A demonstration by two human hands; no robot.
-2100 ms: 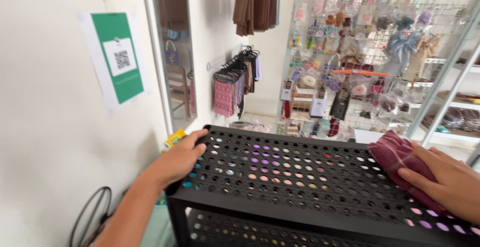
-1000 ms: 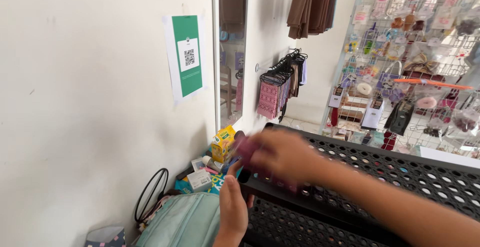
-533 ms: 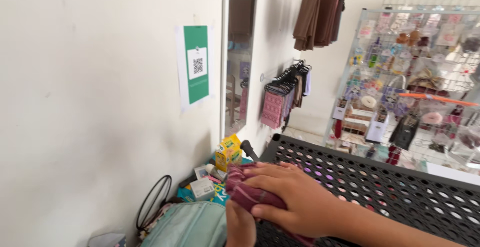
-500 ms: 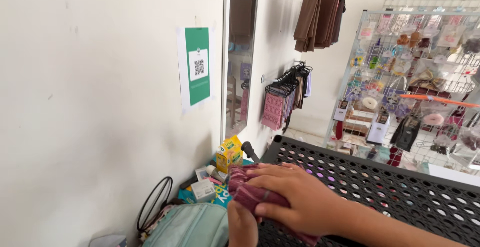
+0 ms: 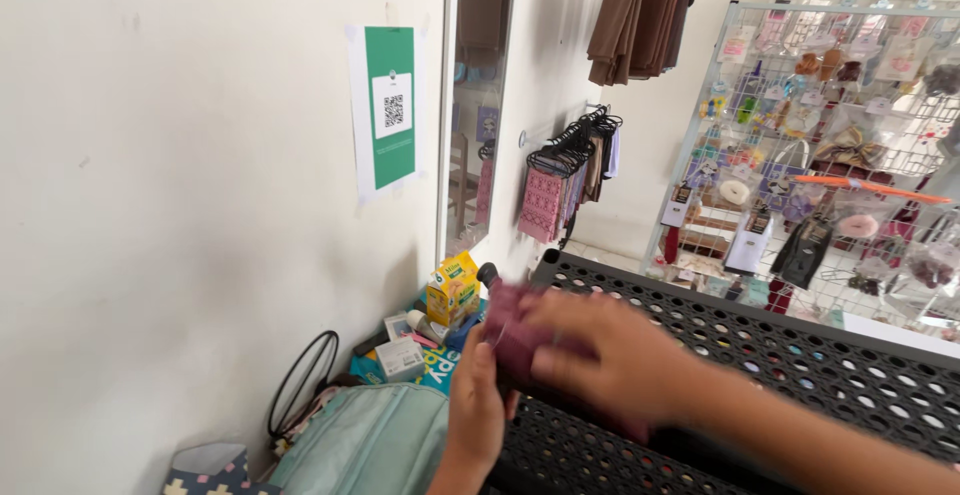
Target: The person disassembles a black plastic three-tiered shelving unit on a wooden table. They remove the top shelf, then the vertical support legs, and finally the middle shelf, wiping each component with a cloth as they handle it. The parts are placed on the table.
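A dark red folded cloth sits at the near left corner of a black perforated metal shelf. My right hand lies over the cloth and grips it from above. Below the shelf's corner, my left hand pinches the cloth's left edge with raised fingers. Both hands are blurred by motion. Most of the cloth is hidden under my right hand.
A pale green bag and small boxes, one of them yellow, lie on the floor by the white wall. A green paper sign and a mirror hang there. Patterned cloths on hangers and a wire rack of accessories stand behind.
My right hand carried the cloth from the shelf's right side to its left corner. My left hand left the shelf top and took the cloth's edge. The view swung left.
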